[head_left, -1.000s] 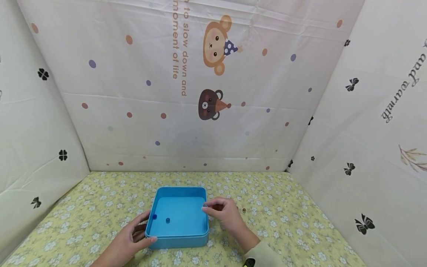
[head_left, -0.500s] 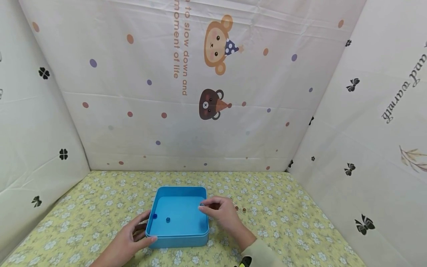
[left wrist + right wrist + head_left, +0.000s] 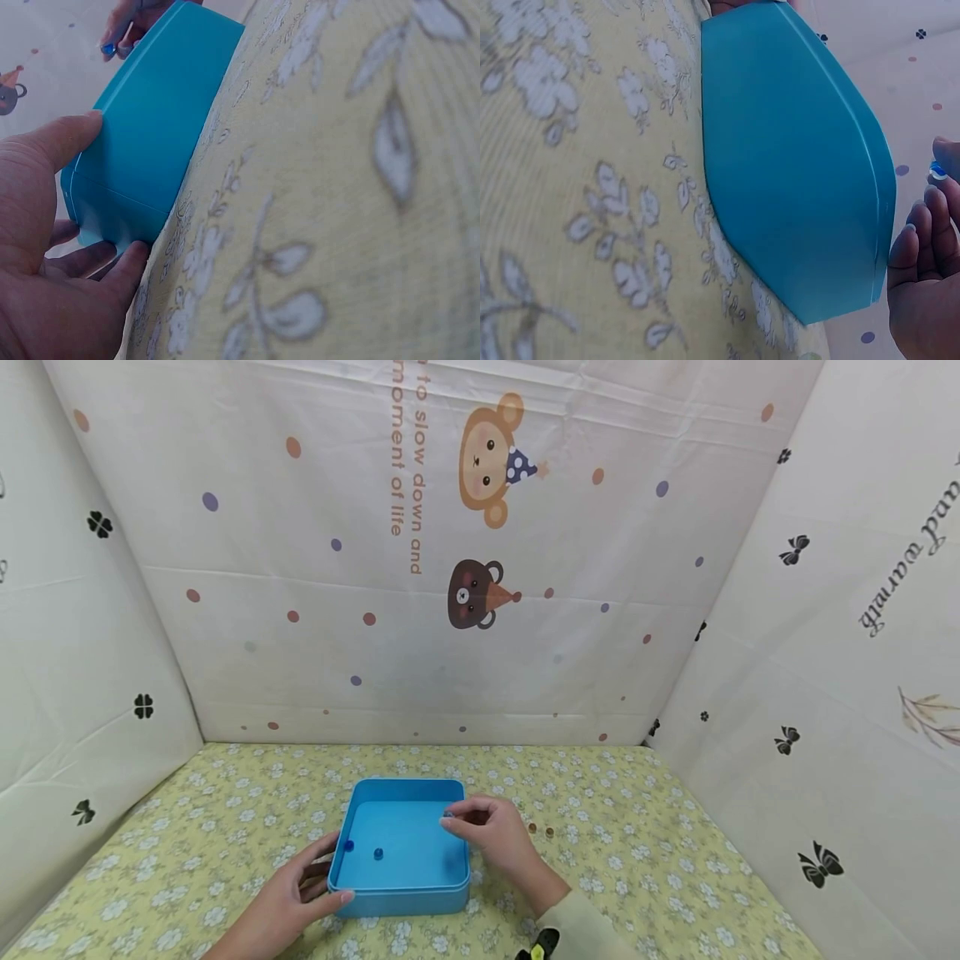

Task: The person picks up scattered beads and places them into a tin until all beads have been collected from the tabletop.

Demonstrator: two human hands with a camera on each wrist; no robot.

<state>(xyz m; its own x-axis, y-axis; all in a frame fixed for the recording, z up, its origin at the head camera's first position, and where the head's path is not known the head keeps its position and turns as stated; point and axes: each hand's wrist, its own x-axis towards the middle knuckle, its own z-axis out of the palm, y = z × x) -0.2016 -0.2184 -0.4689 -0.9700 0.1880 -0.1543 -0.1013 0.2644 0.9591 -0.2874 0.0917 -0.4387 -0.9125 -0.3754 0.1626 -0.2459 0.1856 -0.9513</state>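
A square light-blue box (image 3: 408,904) without a lid stands on the flowered cloth. My left hand (image 3: 288,897) holds its near left corner, thumb on the front wall and fingers along the left side. Inside lie a dark blue marble (image 3: 348,846) by the left wall and another bluish marble (image 3: 378,854) on the floor. Above the right rim, my right hand (image 3: 498,839) pinches a small glassy blue marble (image 3: 936,171) between thumb and forefinger. That same blue marble (image 3: 109,49) shows beyond the box in the left wrist view.
Two small brown marbles (image 3: 542,831) lie on the yellow flowered cloth (image 3: 637,893), right of the box and behind the right hand. White printed sheets (image 3: 300,652) rise behind the cloth and at both sides.
My right hand has edged left and slightly away from me with the marble, over the box's right rim. The brown marbles have come into fuller view. The left hand and box stay put.
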